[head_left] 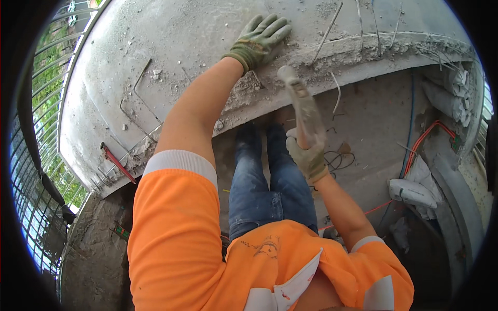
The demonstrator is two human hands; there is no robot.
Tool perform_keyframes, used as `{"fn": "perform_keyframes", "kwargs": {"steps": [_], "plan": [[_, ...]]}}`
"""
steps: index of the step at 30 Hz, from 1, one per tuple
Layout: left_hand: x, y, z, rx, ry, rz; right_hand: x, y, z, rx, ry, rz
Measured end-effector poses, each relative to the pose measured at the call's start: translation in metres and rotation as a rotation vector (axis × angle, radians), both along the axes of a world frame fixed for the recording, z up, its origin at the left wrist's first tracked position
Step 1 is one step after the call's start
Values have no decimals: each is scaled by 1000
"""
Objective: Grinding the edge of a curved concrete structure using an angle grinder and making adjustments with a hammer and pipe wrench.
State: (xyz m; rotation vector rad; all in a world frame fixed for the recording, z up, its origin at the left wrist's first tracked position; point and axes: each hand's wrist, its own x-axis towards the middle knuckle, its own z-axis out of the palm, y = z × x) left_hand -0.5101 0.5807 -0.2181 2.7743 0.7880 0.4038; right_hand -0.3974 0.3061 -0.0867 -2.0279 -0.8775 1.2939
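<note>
My left hand (259, 44), in a grey-green work glove, lies flat on a pale concrete slab (171, 46) with its fingers spread. Just right of it, my gloved right hand (307, 159) is closed round the lower end of a hammer (307, 109). Motion smears the hammer, whose head points up toward the slab's broken edge (295, 65); whether it touches the concrete I cannot tell. Crumbled concrete and dust lie along that edge. A thin bent steel rod (337, 93) sticks out beside the hammer.
More steel rods (328, 33) jut from the slab's far right edge, and a bent bar (136, 98) rises at left. A red tool handle (118, 164) lies nearby. Filled white bags (414, 193), orange cables (426, 133) and a blue cable (409, 137) are at right. Metal railing (57, 78) runs along the left.
</note>
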Motion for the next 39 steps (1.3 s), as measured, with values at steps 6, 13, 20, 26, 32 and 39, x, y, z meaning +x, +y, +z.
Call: {"fn": "perform_keyframes", "kwargs": {"steps": [6,13,20,26,32,39], "plan": [[5,12,12,-79,78,-38,-5,39,26,204,-235,198],[4,17,10,19,-21,5,-12,-28,-49,-40,-105,116],[-57,-72,77,-94,-274,483,18,-69,-28,-198,-276,271],[-178,-226,139,-243,-51,730,19,-31,-22,-250,-434,569],[-257,-324,163,-272,54,1081,-52,28,4,-120,-402,701],[-357,-329,134,-378,-51,1412,-180,73,5,39,-365,626]]}}
